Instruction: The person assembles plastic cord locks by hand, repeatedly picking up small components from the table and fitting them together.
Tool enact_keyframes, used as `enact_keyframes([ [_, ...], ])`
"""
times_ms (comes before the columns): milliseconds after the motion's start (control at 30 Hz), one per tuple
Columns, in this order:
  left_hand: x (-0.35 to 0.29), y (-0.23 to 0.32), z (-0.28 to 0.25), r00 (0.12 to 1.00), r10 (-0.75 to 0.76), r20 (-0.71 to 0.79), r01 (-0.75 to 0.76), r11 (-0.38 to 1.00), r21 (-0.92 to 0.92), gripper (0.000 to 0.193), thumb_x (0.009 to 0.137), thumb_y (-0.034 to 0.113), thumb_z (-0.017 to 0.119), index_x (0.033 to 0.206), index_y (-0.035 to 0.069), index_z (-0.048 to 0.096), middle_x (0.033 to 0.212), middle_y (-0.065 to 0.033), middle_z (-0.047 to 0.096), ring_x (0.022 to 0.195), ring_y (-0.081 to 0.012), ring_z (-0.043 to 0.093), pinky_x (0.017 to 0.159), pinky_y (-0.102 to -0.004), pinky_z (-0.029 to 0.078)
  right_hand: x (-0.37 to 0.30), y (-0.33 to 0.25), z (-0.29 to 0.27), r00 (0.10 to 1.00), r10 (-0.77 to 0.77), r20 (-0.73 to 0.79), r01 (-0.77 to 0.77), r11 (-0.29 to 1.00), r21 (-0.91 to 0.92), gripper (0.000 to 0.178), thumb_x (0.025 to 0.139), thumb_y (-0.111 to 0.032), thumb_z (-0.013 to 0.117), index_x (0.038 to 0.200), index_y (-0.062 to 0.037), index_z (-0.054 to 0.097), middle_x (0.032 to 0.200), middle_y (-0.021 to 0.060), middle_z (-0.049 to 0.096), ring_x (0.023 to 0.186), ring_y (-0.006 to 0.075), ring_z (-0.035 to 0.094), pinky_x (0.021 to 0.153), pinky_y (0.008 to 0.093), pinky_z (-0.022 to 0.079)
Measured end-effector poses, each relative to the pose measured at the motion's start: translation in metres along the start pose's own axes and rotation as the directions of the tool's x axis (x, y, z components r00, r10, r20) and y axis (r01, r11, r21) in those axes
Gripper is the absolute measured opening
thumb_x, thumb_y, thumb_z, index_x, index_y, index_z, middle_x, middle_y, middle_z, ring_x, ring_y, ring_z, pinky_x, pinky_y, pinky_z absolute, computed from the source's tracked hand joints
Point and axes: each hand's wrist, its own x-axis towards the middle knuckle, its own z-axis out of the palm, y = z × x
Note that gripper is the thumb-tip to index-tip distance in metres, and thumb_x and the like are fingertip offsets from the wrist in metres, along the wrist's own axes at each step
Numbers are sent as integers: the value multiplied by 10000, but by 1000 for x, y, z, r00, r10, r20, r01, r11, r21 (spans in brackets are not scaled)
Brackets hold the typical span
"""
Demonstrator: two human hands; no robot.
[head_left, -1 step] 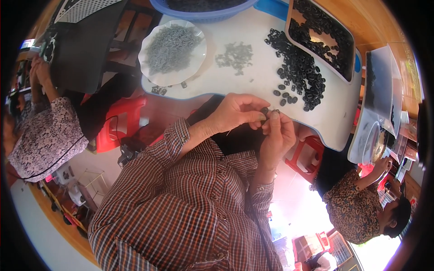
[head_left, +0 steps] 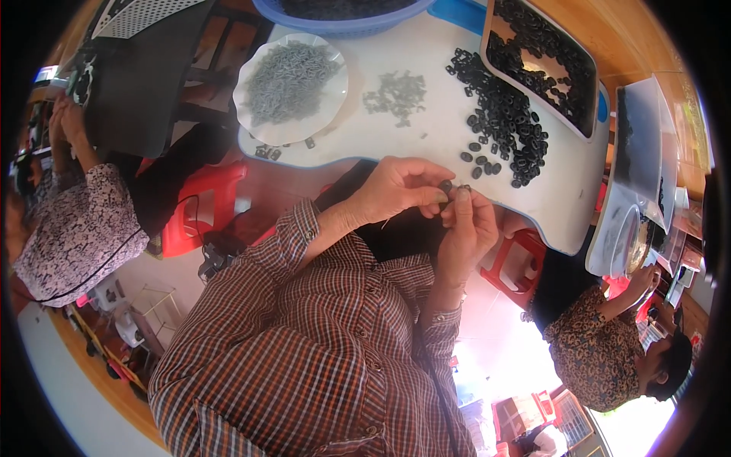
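Note:
Just off the table's near edge, my two hands meet fingertip to fingertip. My left hand (head_left: pixel 403 187) pinches a small black oval piece (head_left: pixel 446 186) between thumb and fingers. My right hand (head_left: pixel 467 226) is closed beside it, thumb and finger pressed together; whatever sits between them is too small and covered to name. Beyond my right hand, a heap of black oval pieces (head_left: pixel 509 122) spreads on the white table (head_left: pixel 365 137). Small translucent pieces (head_left: pixel 396 97) lie loose in the middle. Farther left, a white scalloped plate (head_left: pixel 245 91) bears a pile of small grey pieces (head_left: pixel 293 80).
At the far edge stand a blue basket (head_left: pixel 343 27) and a tray (head_left: pixel 542 91) with more black pieces. Several dark pieces (head_left: pixel 268 152) lie at the table's left edge. Red stools (head_left: pixel 514 266) flank me. One person (head_left: pixel 84 228) sits left, another (head_left: pixel 601 343) right.

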Motion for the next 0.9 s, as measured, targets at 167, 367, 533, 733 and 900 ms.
enact_keyframes([
  [167,1,0,-3,999,32,-20,-33,999,-43,296,870,-15,635,1162,-40,597,914,-65,654,703,-104,649,621,-207,539,-2,-3,-2,998,55,33,-55,998,-12,133,932,-132,606,921,0,616,794,26,639,591,34,482,539,168,370],
  [367,2,-2,-8,1000,14,9,-13,989,-149,289,879,-17,615,1163,-37,566,929,-73,644,693,-113,645,610,-218,540,-5,-8,2,994,95,54,-93,995,-31,126,922,-132,615,911,-6,615,778,16,632,585,37,479,532,171,369],
  [533,2,-3,-9,999,17,28,-13,986,-166,283,885,-15,610,1162,-37,557,942,-78,644,703,-112,646,615,-215,540,-5,-10,3,993,105,60,-102,993,-60,130,916,-135,622,911,-5,616,774,16,632,581,38,485,529,171,373],
  [733,2,-3,-9,999,33,32,-28,991,-127,275,882,-9,619,1150,-32,559,943,-74,646,712,-104,645,616,-211,539,-6,-11,3,990,123,62,-117,988,-96,126,912,-128,620,909,-2,619,763,14,629,580,39,490,528,169,376],
  [900,1,0,-9,999,40,29,-37,996,-83,284,878,1,632,1151,-29,561,939,-70,647,715,-101,644,620,-208,537,-7,-13,6,991,122,54,-114,985,-127,121,905,-122,624,904,-1,619,745,12,622,572,39,487,519,169,377],
])
